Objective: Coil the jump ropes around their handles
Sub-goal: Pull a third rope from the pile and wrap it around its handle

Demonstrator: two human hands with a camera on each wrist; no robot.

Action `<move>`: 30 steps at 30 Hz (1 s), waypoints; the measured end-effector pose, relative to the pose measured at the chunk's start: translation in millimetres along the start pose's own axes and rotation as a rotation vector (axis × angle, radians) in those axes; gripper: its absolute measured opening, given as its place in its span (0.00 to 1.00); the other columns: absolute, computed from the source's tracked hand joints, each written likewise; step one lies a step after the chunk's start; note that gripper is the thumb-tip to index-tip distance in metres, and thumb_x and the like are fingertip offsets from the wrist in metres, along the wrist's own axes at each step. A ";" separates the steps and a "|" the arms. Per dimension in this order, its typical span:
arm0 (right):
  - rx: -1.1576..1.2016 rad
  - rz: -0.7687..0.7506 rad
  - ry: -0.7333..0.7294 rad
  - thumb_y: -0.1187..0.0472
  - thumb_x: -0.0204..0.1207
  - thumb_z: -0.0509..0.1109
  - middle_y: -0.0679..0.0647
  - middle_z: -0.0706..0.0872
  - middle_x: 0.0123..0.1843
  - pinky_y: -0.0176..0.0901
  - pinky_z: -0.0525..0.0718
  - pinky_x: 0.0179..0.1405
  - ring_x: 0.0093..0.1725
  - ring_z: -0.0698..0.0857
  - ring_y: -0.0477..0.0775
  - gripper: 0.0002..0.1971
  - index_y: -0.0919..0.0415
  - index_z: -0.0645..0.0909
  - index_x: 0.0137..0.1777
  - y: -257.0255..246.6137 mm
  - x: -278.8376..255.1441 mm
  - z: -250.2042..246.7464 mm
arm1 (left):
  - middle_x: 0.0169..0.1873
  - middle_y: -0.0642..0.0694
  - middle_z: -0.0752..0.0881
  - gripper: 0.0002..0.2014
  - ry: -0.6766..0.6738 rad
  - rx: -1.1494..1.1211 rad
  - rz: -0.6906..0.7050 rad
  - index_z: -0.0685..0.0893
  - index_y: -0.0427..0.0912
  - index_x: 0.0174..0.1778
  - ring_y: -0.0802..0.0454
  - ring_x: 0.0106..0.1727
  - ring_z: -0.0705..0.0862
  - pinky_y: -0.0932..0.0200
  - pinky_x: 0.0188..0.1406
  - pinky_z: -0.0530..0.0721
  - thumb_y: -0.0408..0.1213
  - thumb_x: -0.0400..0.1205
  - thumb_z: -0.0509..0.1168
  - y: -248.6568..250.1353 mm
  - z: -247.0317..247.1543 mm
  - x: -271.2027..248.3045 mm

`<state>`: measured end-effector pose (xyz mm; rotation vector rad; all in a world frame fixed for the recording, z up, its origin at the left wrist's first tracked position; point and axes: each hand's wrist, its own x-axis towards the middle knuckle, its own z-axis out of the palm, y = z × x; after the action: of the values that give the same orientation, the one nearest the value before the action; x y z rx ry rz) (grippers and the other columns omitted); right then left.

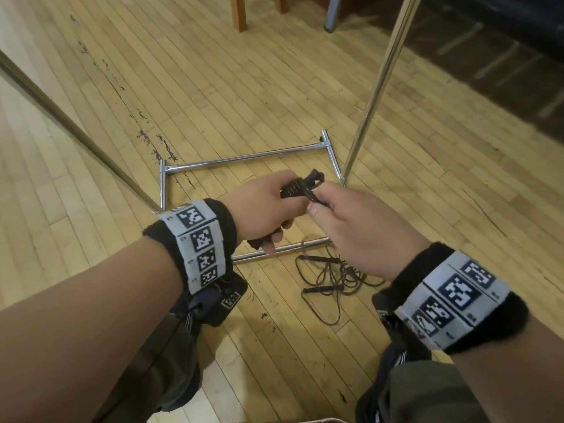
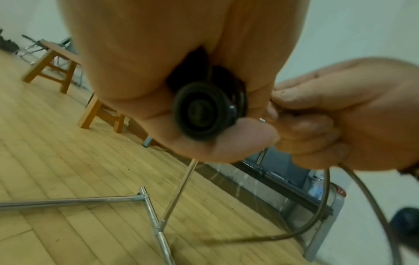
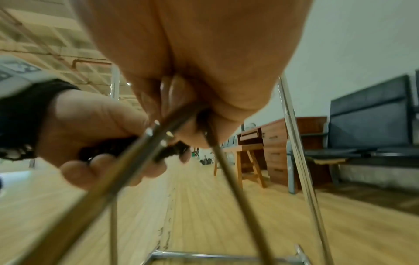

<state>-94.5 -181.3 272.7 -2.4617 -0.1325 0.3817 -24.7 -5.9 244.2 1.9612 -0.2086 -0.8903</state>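
Pointing up-right: wrapped handles [image 1: 297, 189] in left hand [image 1: 262, 209].

Both forearms reach forward, left hand [image 1: 268, 206] fisted, right hand [image 1: 351, 230] fingers pinched, knuckles touching.

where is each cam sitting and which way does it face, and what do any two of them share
Head view: on the head, facing down at the pale wooden plank floor; both forearms, left hand and right hand show, meeting on the black jump rope handles.
Left wrist view: on the left wrist, facing along the palm; left fingers wrap the handles' round end.
Right wrist view: on the right wrist; right fingers pinch the thin brown cord.
All three views show the chrome tube rack frame.
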 end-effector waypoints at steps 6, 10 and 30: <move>0.352 0.089 -0.137 0.50 0.91 0.59 0.45 0.79 0.29 0.44 0.75 0.30 0.27 0.75 0.42 0.15 0.54 0.79 0.45 12.2 -8.0 0.3 | 0.32 0.44 0.80 0.15 -0.193 -0.263 0.067 0.79 0.48 0.60 0.48 0.27 0.78 0.59 0.19 0.79 0.24 0.84 0.66 0.8 -0.3 -0.2; 0.521 0.106 -0.266 0.56 0.91 0.60 0.49 0.84 0.33 0.45 0.81 0.35 0.32 0.79 0.52 0.12 0.60 0.83 0.51 25.0 -10.0 -4.5 | 0.32 0.42 0.79 0.07 -0.286 -0.380 0.106 0.84 0.51 0.51 0.47 0.24 0.75 0.62 0.18 0.75 0.40 0.79 0.73 9.7 3.4 -5.8; -0.449 0.024 -0.198 0.64 0.79 0.68 0.47 0.82 0.37 0.39 0.80 0.32 0.36 0.81 0.46 0.07 0.50 0.78 0.44 -12.6 7.5 -7.6 | 0.37 0.42 0.94 0.25 -0.392 0.821 -0.076 0.89 0.45 0.52 0.49 0.29 0.91 0.52 0.33 0.95 0.65 0.86 0.63 -1.6 40.6 -17.2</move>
<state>-85.0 -174.4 284.4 -2.8621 -0.3008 0.6681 -64.2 -24.8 239.5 2.5161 -0.8390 -1.3828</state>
